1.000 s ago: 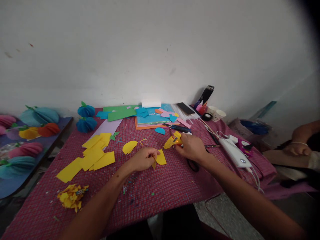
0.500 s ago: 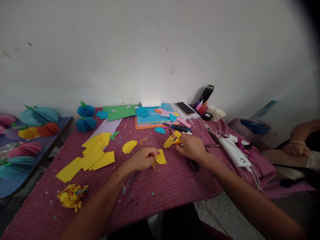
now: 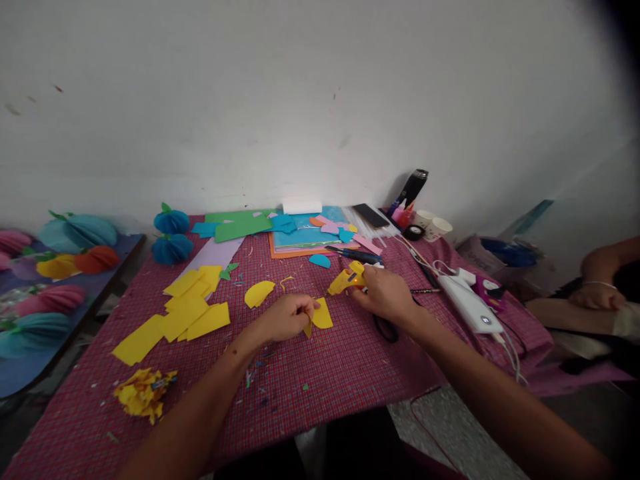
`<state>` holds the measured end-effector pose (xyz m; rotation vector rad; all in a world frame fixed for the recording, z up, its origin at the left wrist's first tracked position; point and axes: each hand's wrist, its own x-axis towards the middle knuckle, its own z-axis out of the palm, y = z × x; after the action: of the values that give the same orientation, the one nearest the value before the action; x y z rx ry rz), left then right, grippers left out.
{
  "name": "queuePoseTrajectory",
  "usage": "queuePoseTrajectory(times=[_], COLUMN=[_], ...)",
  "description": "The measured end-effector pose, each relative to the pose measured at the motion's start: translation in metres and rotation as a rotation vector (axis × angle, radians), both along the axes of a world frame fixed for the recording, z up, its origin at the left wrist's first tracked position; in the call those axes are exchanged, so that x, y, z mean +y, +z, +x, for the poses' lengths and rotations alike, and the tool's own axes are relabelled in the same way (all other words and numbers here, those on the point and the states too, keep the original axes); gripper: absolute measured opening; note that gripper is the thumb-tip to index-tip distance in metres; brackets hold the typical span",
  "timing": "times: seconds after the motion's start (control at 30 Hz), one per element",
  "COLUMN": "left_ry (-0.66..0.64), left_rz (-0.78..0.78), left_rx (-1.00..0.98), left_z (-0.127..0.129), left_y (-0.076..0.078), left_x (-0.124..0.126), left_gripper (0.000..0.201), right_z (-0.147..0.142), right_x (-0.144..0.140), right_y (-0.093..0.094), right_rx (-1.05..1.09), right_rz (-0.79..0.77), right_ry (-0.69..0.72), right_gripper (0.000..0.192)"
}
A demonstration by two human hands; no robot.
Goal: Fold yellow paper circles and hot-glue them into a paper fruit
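Note:
My left hand (image 3: 289, 316) pinches a folded yellow paper piece (image 3: 323, 315) just above the cloth, its curved half spread out to the right of my fingers. In my right hand (image 3: 387, 292) is a yellow hot glue gun (image 3: 346, 277), gripped by the handle, with its nozzle pointing left and down, close to but apart from the paper. My palm and fingers hide most of the handle. Left of my left hand lies a yellow half-round paper stack (image 3: 259, 293), with a thin yellow paper strip (image 3: 285, 283) beside it.
Yellow paper rectangles (image 3: 186, 316) and a crumpled yellow paper ball (image 3: 144, 395) lie to the left. Behind are blue paper pumpkins (image 3: 172, 248), green paper sheets (image 3: 243, 227) and a utility knife (image 3: 356, 254). To the right are a white power strip (image 3: 467, 304), paper cups (image 3: 438, 229) and another person's hand (image 3: 598, 295).
The glue gun and my right hand have shifted very slightly to the right. My left hand and the folded paper look the same.

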<state>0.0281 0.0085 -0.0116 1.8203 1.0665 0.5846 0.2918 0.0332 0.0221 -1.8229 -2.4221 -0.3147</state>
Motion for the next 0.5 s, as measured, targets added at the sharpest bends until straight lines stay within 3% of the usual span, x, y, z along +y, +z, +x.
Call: queuePoseTrajectory(times=[0.5], left_ry=[-0.013], left_rz=[0.014], left_rx=[0.019], left_z=[0.0001], left_y=[-0.0008], left_x=[0.0004], left_gripper=[0.013], right_z=[-0.0009], right_x=[0.0006], right_y=[-0.0043], right_rx=[0.003], right_rz=[-0.002], right_ry=[0.011], right_gripper=[0.035])
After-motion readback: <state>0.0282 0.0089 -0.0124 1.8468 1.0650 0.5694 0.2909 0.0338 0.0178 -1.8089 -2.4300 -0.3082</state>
